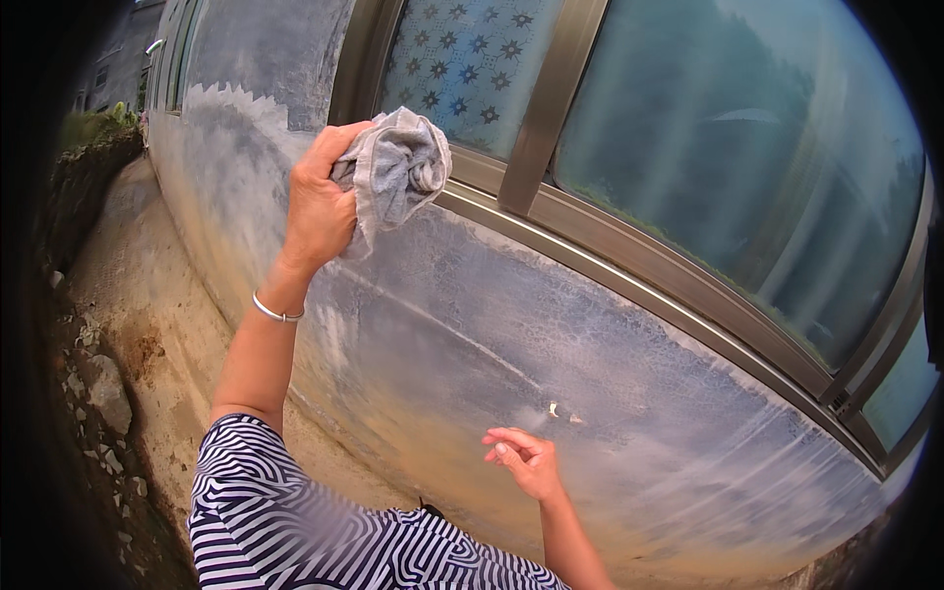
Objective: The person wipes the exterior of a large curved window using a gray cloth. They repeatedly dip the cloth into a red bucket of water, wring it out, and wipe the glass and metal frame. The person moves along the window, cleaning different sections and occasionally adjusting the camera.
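A crumpled grey cloth [402,169] is bunched in my left hand [321,195], raised near the lower left corner of the window frame [535,140]. Part of the cloth hangs below my fingers, and a silver bangle [278,310] circles my left wrist. My right hand [527,461] is held low in front of the grey wall [442,324], empty, its fingers loosely bent. Beside the brown metal frame are a star-patterned pane [464,66] and a larger reflecting glass pane [723,147].
A narrow dirt path [155,273] runs along the foot of the wall. Rocks [110,394] and rubble line its outer side, below an earth bank [92,177]. Another building [118,63] stands far back, and the metal window sill [649,317] juts along the wall.
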Motion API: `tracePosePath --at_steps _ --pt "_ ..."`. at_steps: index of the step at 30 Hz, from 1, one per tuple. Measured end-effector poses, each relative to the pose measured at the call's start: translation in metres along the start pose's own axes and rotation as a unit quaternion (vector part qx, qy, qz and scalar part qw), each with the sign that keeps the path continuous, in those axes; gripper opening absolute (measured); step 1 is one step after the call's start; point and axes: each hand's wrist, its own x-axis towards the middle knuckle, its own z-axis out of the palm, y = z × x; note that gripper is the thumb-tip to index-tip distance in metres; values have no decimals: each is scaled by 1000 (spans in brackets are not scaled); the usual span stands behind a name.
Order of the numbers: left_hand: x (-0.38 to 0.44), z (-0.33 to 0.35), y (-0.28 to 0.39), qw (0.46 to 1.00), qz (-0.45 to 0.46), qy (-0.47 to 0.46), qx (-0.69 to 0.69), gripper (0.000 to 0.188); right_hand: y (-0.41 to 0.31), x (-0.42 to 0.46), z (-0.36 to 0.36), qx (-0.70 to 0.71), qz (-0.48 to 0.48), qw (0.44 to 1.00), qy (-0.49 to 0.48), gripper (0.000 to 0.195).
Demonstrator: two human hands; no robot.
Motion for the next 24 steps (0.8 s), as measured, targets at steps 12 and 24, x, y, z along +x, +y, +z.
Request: tracePosePath --at_steps 12,24 --pt "135 -29 -238 835 212 -235 450 13 73 185 111 56 7 998 34 21" --pt "126 11 -207 871 284 -343 208 11 60 245 149 35 36 999 21 21"
